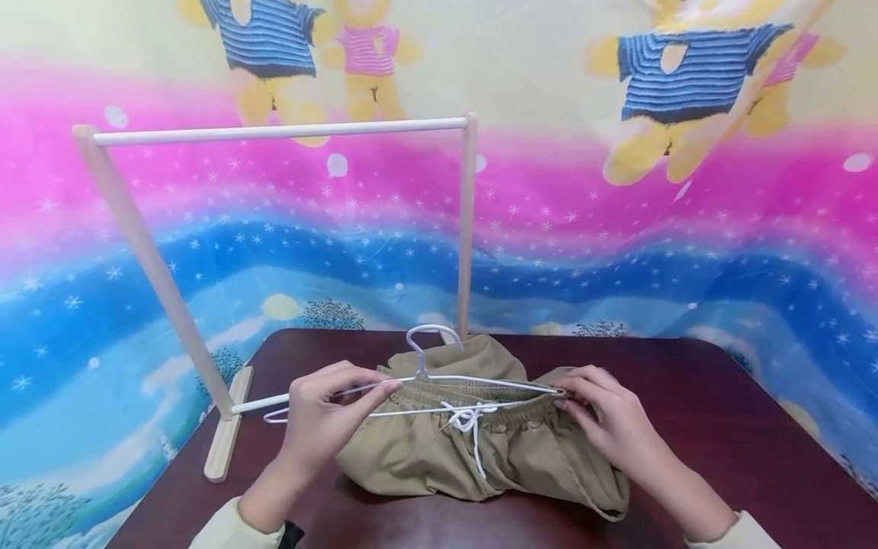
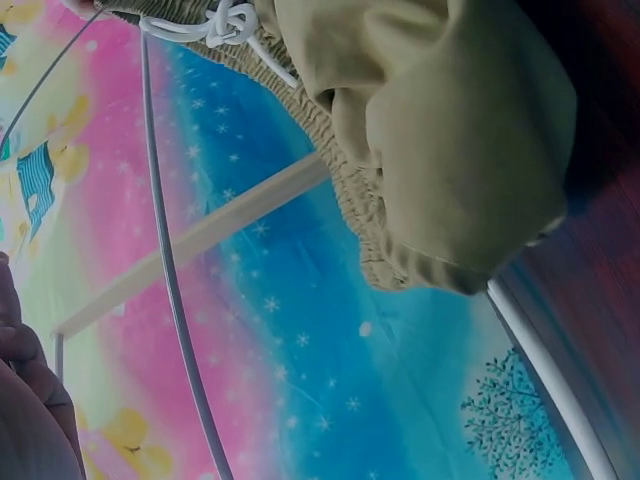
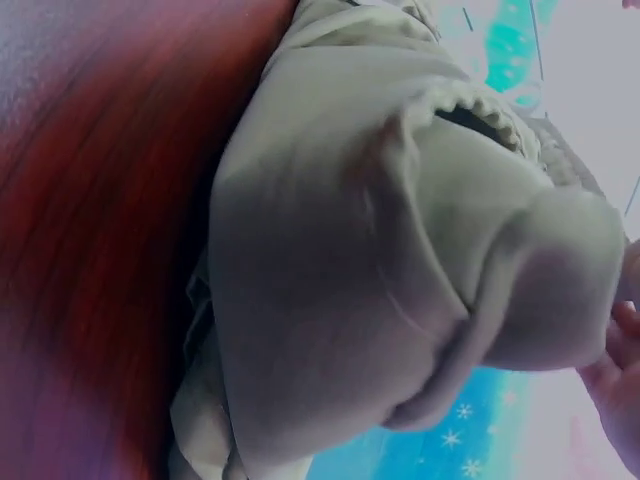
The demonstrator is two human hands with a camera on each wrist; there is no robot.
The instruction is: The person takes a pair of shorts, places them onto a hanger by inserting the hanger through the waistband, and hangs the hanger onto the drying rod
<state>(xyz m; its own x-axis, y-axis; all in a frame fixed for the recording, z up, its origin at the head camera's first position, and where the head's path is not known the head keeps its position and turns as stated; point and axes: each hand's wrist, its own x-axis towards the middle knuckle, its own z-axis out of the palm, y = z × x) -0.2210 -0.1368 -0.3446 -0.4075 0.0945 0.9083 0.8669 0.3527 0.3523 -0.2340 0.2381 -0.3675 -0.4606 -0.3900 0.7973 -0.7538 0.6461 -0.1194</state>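
Khaki pants (image 1: 405,461) with a gathered elastic waistband and a white drawstring bow (image 1: 466,417) lie bunched on the table. A white wire hanger (image 1: 421,370) crosses the waist opening, hook upward, its right end inside the waistband. My left hand (image 1: 325,412) pinches the hanger's upper wire left of the hook; the hanger's left end sticks out past that hand. At the right end, my right hand (image 1: 610,412) pinches the waistband around the hanger's tip. The left wrist view has the lower hanger wire (image 2: 165,240) running bare outside the left part of the waistband (image 2: 350,200).
A wooden rack with a white top bar (image 1: 281,133) stands at the back left, its foot (image 1: 229,427) on the dark red table (image 1: 700,396). Its lower bar (image 1: 261,402) runs behind my left hand. A printed cloth backdrop (image 1: 583,229) hangs behind the table.
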